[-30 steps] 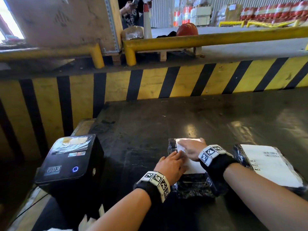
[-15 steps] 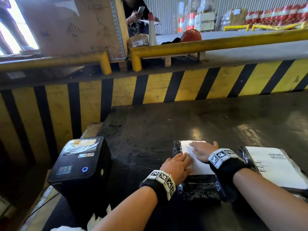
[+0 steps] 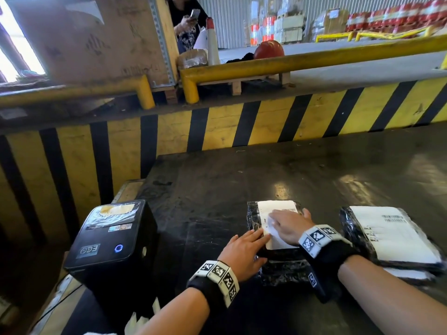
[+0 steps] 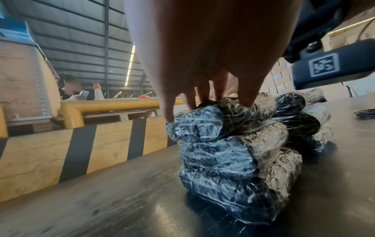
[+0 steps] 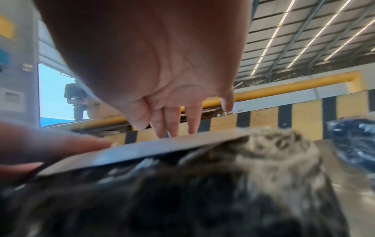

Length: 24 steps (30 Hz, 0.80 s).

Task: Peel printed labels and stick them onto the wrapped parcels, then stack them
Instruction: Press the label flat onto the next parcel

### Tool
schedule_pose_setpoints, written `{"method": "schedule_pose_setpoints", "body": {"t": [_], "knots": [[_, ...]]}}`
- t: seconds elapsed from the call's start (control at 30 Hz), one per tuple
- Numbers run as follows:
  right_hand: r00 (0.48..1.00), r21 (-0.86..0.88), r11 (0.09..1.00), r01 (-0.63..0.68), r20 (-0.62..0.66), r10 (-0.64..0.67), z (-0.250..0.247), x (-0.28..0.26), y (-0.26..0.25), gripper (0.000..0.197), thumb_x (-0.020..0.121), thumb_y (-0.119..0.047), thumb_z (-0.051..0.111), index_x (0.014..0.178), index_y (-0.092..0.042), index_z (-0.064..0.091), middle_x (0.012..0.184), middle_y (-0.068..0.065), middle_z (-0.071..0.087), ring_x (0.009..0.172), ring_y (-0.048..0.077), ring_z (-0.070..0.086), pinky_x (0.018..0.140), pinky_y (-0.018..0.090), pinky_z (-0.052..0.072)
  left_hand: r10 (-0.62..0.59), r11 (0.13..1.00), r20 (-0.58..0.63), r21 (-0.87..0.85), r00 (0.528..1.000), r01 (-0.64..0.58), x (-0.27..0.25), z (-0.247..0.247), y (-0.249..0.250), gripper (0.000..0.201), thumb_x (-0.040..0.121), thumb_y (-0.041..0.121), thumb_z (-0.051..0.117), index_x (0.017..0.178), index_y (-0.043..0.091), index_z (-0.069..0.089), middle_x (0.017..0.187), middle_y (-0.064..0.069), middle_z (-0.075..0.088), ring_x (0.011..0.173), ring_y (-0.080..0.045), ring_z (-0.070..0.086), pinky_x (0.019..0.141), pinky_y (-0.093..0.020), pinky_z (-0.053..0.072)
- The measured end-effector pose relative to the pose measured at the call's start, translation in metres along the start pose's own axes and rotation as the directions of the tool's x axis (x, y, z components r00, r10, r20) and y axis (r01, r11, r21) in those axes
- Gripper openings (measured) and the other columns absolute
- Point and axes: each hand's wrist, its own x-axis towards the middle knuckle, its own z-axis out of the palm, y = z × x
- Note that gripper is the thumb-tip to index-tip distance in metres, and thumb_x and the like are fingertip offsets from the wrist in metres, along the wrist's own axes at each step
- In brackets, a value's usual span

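A stack of black parcels wrapped in clear film point(image 3: 283, 269) point(image 4: 233, 152) sits on the dark table. A white printed label point(image 3: 274, 207) point(image 5: 142, 150) lies on the top parcel. My right hand point(image 3: 287, 224) point(image 5: 172, 125) lies flat on the label with straight fingers pressing it down. My left hand point(image 3: 244, 250) point(image 4: 202, 96) rests with straight fingers on the parcel's left edge, fingertips touching the label's near left corner. To the right lies a second stack of wrapped parcels point(image 3: 358, 240) with a printed label point(image 3: 391, 235) on top.
A black label printer point(image 3: 111, 247) stands at the table's left front, with white backing paper point(image 3: 142, 320) below it. A yellow-and-black striped wall point(image 3: 217, 126) borders the table's far side. Behind the yellow rail point(image 3: 314, 59) a person holds a phone.
My right hand has slid a little to the right and nearer across the label, uncovering its far edge. The left hand stays at the label's near left corner. The head view has shifted.
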Motion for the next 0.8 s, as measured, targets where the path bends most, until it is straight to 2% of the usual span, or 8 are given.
{"method": "schedule_pose_setpoints", "body": {"t": [0.1,0.3,0.37,0.43,0.5,0.6,0.7,0.8], "knots": [[0.999,0.009,0.999,0.031,0.008,-0.031,0.006,-0.014,0.007,0.041,0.101,-0.034,0.020,0.138,-0.026,0.036,0.149,-0.011,0.032,0.140,0.012,0.027,0.112,0.060,0.006,-0.001,1.000,0.000,-0.005,1.000,0.001,-0.003,0.003,0.000,0.065,0.096,0.037,0.046,0.151,0.030,0.012,0.160,0.007,0.009,0.147,-0.015,0.010,0.118,-0.047,0.018],[0.982,-0.023,0.984,-0.175,0.074,0.176,-0.002,-0.003,0.053,0.043,0.097,-0.038,0.018,0.129,-0.028,0.045,0.145,-0.009,0.042,0.138,0.020,0.033,0.111,0.066,0.002,-0.014,0.999,0.005,-0.048,1.000,0.014,-0.004,0.006,0.004,0.069,0.096,0.037,0.048,0.151,0.030,0.008,0.160,0.008,0.003,0.148,-0.014,0.005,0.120,-0.045,0.011],[0.989,-0.040,0.989,-0.145,0.014,0.145,-0.003,0.000,0.046,0.043,0.097,-0.039,0.021,0.126,-0.025,0.048,0.144,-0.008,0.042,0.138,0.018,0.033,0.111,0.066,0.003,-0.015,0.999,0.013,-0.042,1.000,0.016,-0.004,0.006,0.003,0.069,0.096,0.037,0.048,0.151,0.030,0.008,0.160,0.007,0.003,0.148,-0.015,0.005,0.120,-0.045,0.011],[0.997,-0.037,0.998,-0.056,-0.062,0.054,0.000,-0.003,0.029,0.042,0.098,-0.038,0.022,0.134,-0.025,0.041,0.149,-0.009,0.035,0.139,0.014,0.028,0.111,0.064,0.005,-0.008,0.999,0.008,-0.033,1.000,0.009,-0.003,0.005,0.002,0.068,0.095,0.037,0.048,0.151,0.030,0.009,0.160,0.007,0.004,0.148,-0.015,0.006,0.120,-0.045,0.013],[0.999,-0.016,0.999,0.028,-0.037,-0.029,0.008,-0.010,0.012,0.046,0.099,-0.040,0.021,0.142,-0.026,0.031,0.154,-0.010,0.025,0.143,0.013,0.021,0.112,0.062,0.003,-0.003,1.000,-0.009,-0.028,1.000,0.003,-0.003,0.006,0.002,0.068,0.095,0.036,0.048,0.151,0.029,0.010,0.160,0.007,0.006,0.147,-0.015,0.008,0.119,-0.046,0.015],[0.999,0.009,0.999,0.038,0.006,-0.038,0.020,-0.021,0.012,0.049,0.099,-0.044,0.017,0.146,-0.030,0.022,0.157,-0.012,0.014,0.145,0.012,0.012,0.114,0.059,0.002,-0.007,1.000,-0.002,-0.027,1.000,0.007,-0.005,0.008,0.001,0.068,0.095,0.037,0.048,0.151,0.030,0.010,0.160,0.008,0.006,0.147,-0.014,0.008,0.119,-0.046,0.016],[0.999,0.031,0.999,-0.031,-0.032,0.032,0.014,-0.027,0.031,0.047,0.100,-0.043,0.017,0.144,-0.031,0.028,0.155,-0.015,0.020,0.144,0.012,0.019,0.113,0.059,0.005,-0.004,0.999,0.000,-0.051,1.000,0.004,-0.004,0.008,0.001,0.068,0.095,0.037,0.048,0.151,0.030,0.010,0.160,0.008,0.005,0.147,-0.013,0.007,0.119,-0.046,0.015],[0.991,0.034,0.991,-0.127,-0.026,0.128,0.007,-0.018,0.044,0.043,0.099,-0.042,0.020,0.131,-0.027,0.045,0.146,-0.010,0.040,0.136,0.015,0.035,0.112,0.061,0.004,-0.004,0.998,0.004,-0.066,1.000,0.004,-0.003,0.007,0.004,0.069,0.095,0.037,0.049,0.151,0.029,0.010,0.160,0.007,0.006,0.147,-0.014,0.007,0.119,-0.046,0.016]]}}
